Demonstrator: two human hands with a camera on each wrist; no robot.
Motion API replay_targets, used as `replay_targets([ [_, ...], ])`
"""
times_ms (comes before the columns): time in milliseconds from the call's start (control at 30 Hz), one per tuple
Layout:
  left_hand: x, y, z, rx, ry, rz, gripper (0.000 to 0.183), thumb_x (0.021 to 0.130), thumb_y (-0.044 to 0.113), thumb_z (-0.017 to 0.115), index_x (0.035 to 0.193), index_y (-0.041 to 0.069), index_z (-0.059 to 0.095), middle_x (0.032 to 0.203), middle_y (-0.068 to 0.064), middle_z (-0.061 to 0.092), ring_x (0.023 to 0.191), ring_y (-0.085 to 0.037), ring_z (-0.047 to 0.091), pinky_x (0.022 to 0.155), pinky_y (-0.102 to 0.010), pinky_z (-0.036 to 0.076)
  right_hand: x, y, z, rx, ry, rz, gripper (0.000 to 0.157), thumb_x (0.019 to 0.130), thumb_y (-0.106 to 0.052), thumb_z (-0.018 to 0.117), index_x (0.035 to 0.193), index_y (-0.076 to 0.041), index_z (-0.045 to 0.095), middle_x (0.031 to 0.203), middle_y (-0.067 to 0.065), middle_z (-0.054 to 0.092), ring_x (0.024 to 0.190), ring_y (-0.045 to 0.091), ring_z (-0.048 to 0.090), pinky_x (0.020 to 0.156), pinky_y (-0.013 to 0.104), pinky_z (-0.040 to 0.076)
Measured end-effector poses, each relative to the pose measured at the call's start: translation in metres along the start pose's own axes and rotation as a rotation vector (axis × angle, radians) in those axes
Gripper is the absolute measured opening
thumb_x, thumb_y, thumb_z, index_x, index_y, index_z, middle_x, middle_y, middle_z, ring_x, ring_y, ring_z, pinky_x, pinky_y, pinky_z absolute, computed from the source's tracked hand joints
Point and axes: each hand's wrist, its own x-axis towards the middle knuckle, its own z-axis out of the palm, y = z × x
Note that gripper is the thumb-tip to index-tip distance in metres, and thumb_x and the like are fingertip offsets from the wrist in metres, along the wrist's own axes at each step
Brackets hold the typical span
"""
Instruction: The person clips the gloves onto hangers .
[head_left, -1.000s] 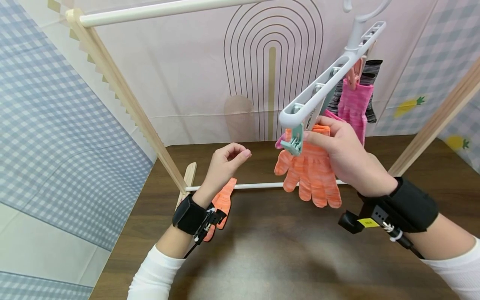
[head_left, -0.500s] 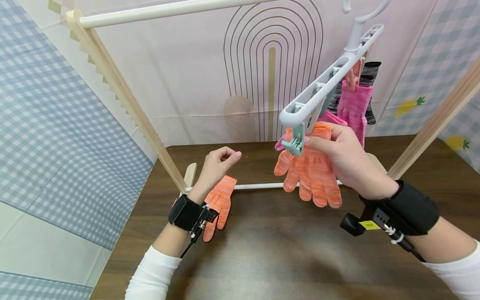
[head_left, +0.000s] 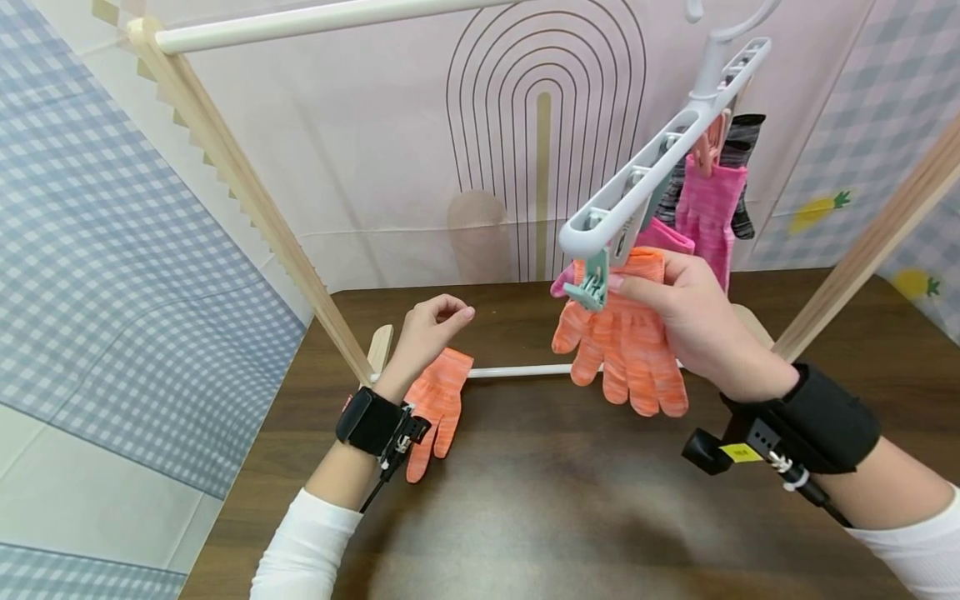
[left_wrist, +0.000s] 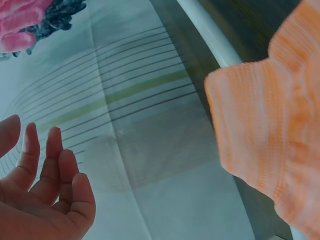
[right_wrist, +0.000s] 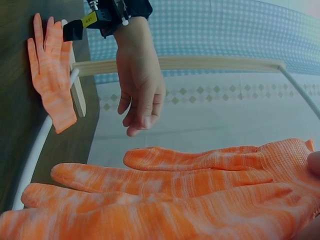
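An orange knit glove (head_left: 622,358) hangs fingers down beneath the near end of a white hanger (head_left: 651,187). My right hand (head_left: 708,321) pinches its cuff beside a teal clip (head_left: 590,287); the right wrist view shows this glove (right_wrist: 165,200) large, with only the edge of my fingers at its cuff. My left hand (head_left: 431,333) hovers off to the left, fingers loosely bent and holding nothing. In the left wrist view that hand (left_wrist: 47,195) is likewise without anything. Below it, a second orange glove (head_left: 442,400) lies on the table near the rack's foot.
Pink gloves (head_left: 708,204) and a dark striped knit item (head_left: 742,142) hang farther along the hanger. A wooden rack post (head_left: 255,200) stands left, another (head_left: 870,250) right. A white top bar (head_left: 322,23) and a low white bar (head_left: 517,372) span the rack above the brown table (head_left: 555,500).
My left hand has drawn back leftward and slightly down, uncovering more of the glove on the table. My right hand stays at the hanging glove's cuff, and that glove has shifted slightly right.
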Motion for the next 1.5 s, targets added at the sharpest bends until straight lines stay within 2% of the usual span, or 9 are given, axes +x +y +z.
replay_targets([
  [433, 0.002, -0.021, -0.002, 0.107, -0.084, -0.088, 0.024, 0.086, 0.025, 0.056, 0.103, 0.008, 0.059, 0.102, -0.009, 0.061, 0.099, -0.023, 0.054, 0.084, -0.037, 0.043, -0.004, 0.003, -0.004, -0.016, 0.006, 0.043, 0.016, 0.085, -0.005, 0.055, 0.098, -0.008, 0.063, 0.087, 0.001, 0.068, 0.08, 0.01, 0.064, 0.071, 0.022, 0.05],
  [667, 0.003, -0.03, -0.001, 0.152, -0.094, -0.135, 0.026, 0.086, 0.024, 0.057, 0.105, 0.007, 0.059, 0.106, -0.01, 0.06, 0.102, -0.024, 0.053, 0.086, -0.038, 0.042, -0.005, 0.005, -0.006, -0.019, 0.014, 0.035, 0.015, 0.085, -0.004, 0.055, 0.096, -0.009, 0.064, 0.085, 0.0, 0.069, 0.079, 0.01, 0.064, 0.071, 0.021, 0.05],
  [900, 0.003, -0.037, 0.002, 0.201, -0.182, -0.171, 0.032, 0.086, 0.026, 0.056, 0.112, 0.007, 0.056, 0.112, -0.01, 0.057, 0.106, -0.025, 0.05, 0.088, -0.04, 0.04, -0.006, 0.008, -0.007, -0.018, 0.015, 0.027, 0.016, 0.085, -0.003, 0.055, 0.098, -0.009, 0.063, 0.086, 0.0, 0.069, 0.08, 0.011, 0.065, 0.072, 0.022, 0.05],
  [1000, 0.003, -0.04, 0.002, 0.211, -0.199, -0.178, 0.034, 0.086, 0.025, 0.056, 0.114, 0.005, 0.055, 0.114, -0.011, 0.056, 0.108, -0.027, 0.049, 0.089, -0.041, 0.039, -0.007, 0.009, -0.009, -0.017, 0.006, 0.03, 0.016, 0.085, -0.004, 0.055, 0.099, -0.009, 0.062, 0.086, 0.0, 0.069, 0.08, 0.011, 0.065, 0.072, 0.022, 0.05],
  [1200, 0.004, -0.047, 0.004, 0.251, -0.226, -0.207, 0.035, 0.086, 0.025, 0.056, 0.115, 0.006, 0.054, 0.117, -0.012, 0.056, 0.109, -0.028, 0.05, 0.087, -0.041, 0.04, -0.009, 0.011, -0.011, 0.005, 0.004, 0.04, 0.016, 0.086, -0.004, 0.054, 0.098, -0.009, 0.063, 0.086, 0.001, 0.069, 0.079, 0.012, 0.065, 0.072, 0.022, 0.05],
  [1500, 0.004, -0.053, 0.007, 0.326, -0.246, -0.233, 0.034, 0.085, 0.023, 0.057, 0.114, 0.005, 0.054, 0.116, -0.013, 0.056, 0.106, -0.028, 0.052, 0.086, -0.041, 0.041, -0.011, 0.014, -0.013, -0.051, 0.019, 0.062, 0.014, 0.086, -0.008, 0.055, 0.097, -0.01, 0.063, 0.083, -0.001, 0.069, 0.077, 0.011, 0.064, 0.072, 0.021, 0.049],
])
